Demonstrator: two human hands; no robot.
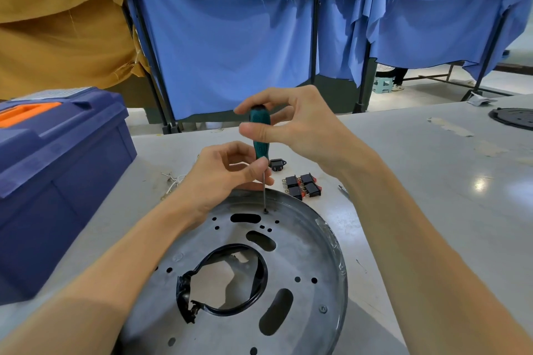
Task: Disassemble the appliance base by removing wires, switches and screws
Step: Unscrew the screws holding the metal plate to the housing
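You are looking down at a round metal base [311, 253] lying flat on a grey table [432, 196], close to you and in the middle of the view. Its near edge runs out of the bottom of the picture; its raised rim curves round the far and right sides.

Your right hand [300, 127] curls its thumb and fingers round the top of a green screwdriver [261, 135], which stands nearly upright. Your left hand [222, 173] pinches the thin shaft just below the handle, resting at the base's far rim. The tip sits on a screw [265, 211] near that far rim. A second screw [323, 309] shows near the right rim. A black ring [256, 297] lines the large central hole and is torn loose on its left side.

Just beyond the far rim lie four black switches [302, 186], clustered and touching, with a black socket [277, 165] just behind them. White wires [173, 180] lie on the table to the left of your left hand.

A blue toolbox [57, 181] with an orange handle stands to your left, near your left forearm. To the right the table stretches open as far as a dark disc [516, 118] at the far right edge. Blue curtains [230, 52] hang just past the table's far edge.
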